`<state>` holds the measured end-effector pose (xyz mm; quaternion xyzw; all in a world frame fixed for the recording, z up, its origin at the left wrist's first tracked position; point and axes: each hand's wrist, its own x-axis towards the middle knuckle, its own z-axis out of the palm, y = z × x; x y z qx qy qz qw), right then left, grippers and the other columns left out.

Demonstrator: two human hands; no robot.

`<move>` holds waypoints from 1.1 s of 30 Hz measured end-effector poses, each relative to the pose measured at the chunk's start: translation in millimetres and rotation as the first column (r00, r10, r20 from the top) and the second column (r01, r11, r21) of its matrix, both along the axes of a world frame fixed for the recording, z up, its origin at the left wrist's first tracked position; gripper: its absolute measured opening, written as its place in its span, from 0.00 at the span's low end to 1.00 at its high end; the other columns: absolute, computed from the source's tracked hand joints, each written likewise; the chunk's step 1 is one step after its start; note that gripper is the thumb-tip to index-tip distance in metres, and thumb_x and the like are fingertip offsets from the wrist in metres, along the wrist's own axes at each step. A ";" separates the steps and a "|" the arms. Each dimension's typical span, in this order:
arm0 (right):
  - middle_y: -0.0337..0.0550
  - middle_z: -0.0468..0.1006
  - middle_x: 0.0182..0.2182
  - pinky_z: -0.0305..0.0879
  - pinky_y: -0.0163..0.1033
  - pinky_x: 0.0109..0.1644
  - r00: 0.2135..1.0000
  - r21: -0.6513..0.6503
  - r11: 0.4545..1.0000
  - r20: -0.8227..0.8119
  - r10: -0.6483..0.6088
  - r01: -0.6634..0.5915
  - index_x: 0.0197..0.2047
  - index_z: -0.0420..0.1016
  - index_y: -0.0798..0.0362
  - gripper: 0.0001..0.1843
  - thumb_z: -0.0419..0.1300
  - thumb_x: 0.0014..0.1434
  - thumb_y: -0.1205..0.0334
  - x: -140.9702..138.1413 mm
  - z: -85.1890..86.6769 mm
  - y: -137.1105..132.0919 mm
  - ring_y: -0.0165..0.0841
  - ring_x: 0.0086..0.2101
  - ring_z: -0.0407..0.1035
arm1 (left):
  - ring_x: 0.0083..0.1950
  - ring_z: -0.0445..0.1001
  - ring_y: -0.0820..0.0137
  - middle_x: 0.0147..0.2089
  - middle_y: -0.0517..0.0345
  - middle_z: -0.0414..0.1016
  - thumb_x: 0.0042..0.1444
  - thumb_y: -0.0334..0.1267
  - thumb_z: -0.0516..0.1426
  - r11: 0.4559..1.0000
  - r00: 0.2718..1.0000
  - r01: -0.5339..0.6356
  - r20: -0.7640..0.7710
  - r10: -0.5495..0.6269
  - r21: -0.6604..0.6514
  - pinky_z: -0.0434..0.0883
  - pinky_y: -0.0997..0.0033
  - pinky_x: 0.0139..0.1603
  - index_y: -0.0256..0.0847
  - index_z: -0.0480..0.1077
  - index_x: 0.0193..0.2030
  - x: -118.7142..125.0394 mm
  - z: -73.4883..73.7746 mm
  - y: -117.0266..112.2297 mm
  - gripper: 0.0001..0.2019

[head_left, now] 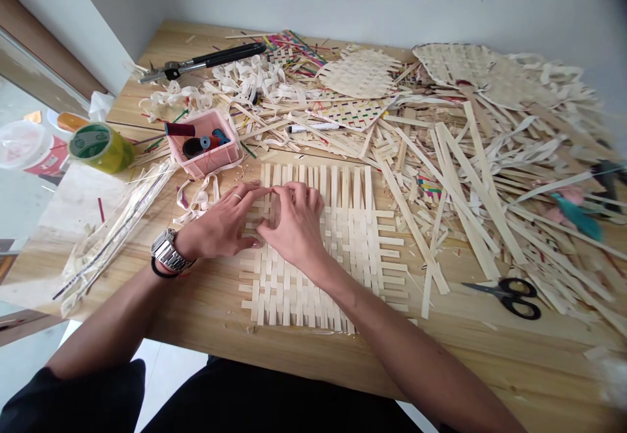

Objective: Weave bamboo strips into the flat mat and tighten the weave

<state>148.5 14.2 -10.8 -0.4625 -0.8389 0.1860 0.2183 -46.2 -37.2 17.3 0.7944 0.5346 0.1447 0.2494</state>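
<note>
A mat woven from pale wooden strips (313,292) lies flat in front of me, with loose strip ends sticking out along its sides and top. My left hand (223,221) rests at its upper left edge, fingers stretched toward the top and thumb apart. Over the upper left part of the weave, my right hand (296,224) touches the strips with bent fingers, its thumb apart from the index finger. The two index fingertips meet near the mat's top. What lies beneath my fingers is partly hidden.
Left of the mat are a pink basket (215,162) with thread spools and a yellow-green tape roll (100,149). Black-handled scissors (514,297) lie right. Loose strips (460,191) spread over the right side. Behind are woven pieces (360,72), a marker (313,128) and a black-handled tool (210,61).
</note>
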 end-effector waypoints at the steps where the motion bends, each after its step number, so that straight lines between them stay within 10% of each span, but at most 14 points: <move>1: 0.57 0.72 0.56 0.60 0.65 0.64 1.000 0.002 1.000 0.001 -0.001 0.001 0.60 0.74 0.51 0.30 0.66 0.53 0.58 -0.3 0.0 -0.2 0.55 0.57 0.64 | 0.82 0.56 0.40 0.77 0.32 0.57 0.61 0.46 0.69 1.000 1.000 0.003 -0.004 -0.003 0.001 0.62 0.31 0.79 0.43 0.48 0.80 -0.2 -0.1 0.0 0.48; 33: 0.58 0.71 0.60 0.58 0.64 0.67 1.000 -0.017 1.000 0.019 -0.007 0.008 0.65 0.73 0.56 0.35 0.68 0.57 0.51 -1.0 0.1 -2.7 0.55 0.58 0.62 | 0.78 0.62 0.43 0.75 0.35 0.59 0.64 0.42 0.67 0.999 0.997 0.036 0.064 -0.038 0.023 0.66 0.34 0.78 0.42 0.53 0.78 -8.9 -0.7 0.4 0.41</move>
